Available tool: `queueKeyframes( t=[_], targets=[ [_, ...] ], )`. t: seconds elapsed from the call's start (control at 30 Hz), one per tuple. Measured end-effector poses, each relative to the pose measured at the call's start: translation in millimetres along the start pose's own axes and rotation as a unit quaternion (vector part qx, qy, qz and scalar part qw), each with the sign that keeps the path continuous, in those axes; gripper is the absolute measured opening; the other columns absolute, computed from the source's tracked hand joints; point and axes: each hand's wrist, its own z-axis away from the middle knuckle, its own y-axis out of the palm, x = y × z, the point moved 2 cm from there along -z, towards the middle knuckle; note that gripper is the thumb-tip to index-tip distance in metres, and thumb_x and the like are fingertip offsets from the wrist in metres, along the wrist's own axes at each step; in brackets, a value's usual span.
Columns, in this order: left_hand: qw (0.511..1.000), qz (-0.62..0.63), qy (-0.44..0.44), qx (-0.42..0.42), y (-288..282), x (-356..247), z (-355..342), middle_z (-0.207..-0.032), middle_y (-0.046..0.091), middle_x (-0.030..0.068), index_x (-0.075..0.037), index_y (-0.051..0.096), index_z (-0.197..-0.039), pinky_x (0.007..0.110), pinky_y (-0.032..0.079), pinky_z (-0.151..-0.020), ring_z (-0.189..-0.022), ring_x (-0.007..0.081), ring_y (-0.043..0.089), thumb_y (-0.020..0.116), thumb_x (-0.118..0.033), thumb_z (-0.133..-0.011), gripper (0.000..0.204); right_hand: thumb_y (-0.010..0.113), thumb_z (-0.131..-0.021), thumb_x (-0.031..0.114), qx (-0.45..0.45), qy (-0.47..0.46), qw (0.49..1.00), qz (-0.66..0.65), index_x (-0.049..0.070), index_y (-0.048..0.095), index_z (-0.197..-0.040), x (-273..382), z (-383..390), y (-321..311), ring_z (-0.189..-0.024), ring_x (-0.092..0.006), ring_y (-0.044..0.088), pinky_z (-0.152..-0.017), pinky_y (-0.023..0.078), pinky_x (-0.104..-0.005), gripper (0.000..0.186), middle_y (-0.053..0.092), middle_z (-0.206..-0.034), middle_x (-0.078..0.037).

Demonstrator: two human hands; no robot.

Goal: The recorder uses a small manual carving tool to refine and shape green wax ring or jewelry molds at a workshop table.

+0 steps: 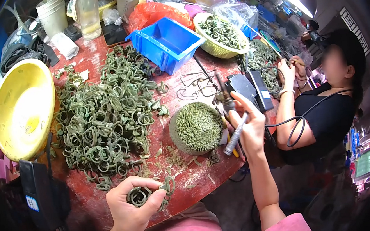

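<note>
My left hand (129, 206) is closed on several dull green rings (137, 196) at the table's front edge. My right hand (250, 127) grips a metal rotary handpiece (227, 100), held tilted right of a round block (196, 123) with a bristly green top. A large heap of similar green rings (101, 118) covers the red, scuffed table (212, 170) above my left hand.
A yellow basin (17, 108) and black device (40, 194) stand left. Behind are a blue bin (160, 38), a basket (214, 47), a jug (89, 22) and bags. Black boxes (262, 91) and cords lie right, beside a seated co-worker (317, 117) handling pieces.
</note>
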Motion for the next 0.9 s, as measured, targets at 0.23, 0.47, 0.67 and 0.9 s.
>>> queueKeyframes(
  t=[0.23,0.47,0.67,0.9],
  targets=[
    [0.999,-0.024,0.044,-0.014,0,2,-3,-0.075,0.064,0.0064,0.001,0.061,-0.08,0.019,0.045,-0.058,-0.063,0.0058,0.057,0.068,-0.002,-0.069,0.014,0.065,-0.075,0.001,0.072,0.077,0.993,0.044,-0.003,0.055,-0.087,27,57,-16,-0.045,-0.0025,0.041,-0.041,0.031,-0.0174,0.016,0.046,-0.06,0.001],
    [0.998,-0.036,0.051,-0.011,0,4,-6,-0.074,0.064,0.008,0.002,0.061,-0.079,0.02,0.046,-0.058,-0.063,0.0078,0.058,0.068,-0.001,-0.068,0.013,0.077,-0.063,0.008,0.055,0.063,0.976,0.202,0.002,0.048,-0.075,10,85,-18,-0.049,-0.0115,0.04,-0.047,0.035,-0.0237,0.032,0.043,-0.058,-0.002],
    [0.998,-0.035,0.045,-0.02,2,6,-7,-0.073,0.063,0.008,0.002,0.061,-0.078,0.021,0.046,-0.058,-0.063,0.0083,0.058,0.068,-0.001,-0.068,0.013,0.065,-0.072,-0.004,0.109,0.01,0.971,0.212,0.003,0.043,-0.076,9,85,-19,-0.042,-0.003,0.045,-0.037,0.033,-0.0159,0.024,0.048,-0.057,0.001],
    [0.997,-0.041,0.058,-0.03,1,8,-7,-0.072,0.063,0.0078,0.002,0.06,-0.078,0.02,0.046,-0.056,-0.061,0.0078,0.058,0.068,0.0,-0.068,0.014,0.075,-0.066,0.006,0.068,0.1,0.981,0.155,0.003,0.046,-0.074,7,89,-15,-0.047,-0.0072,0.036,-0.043,0.031,-0.0216,0.03,0.04,-0.054,0.0]
  ],
)
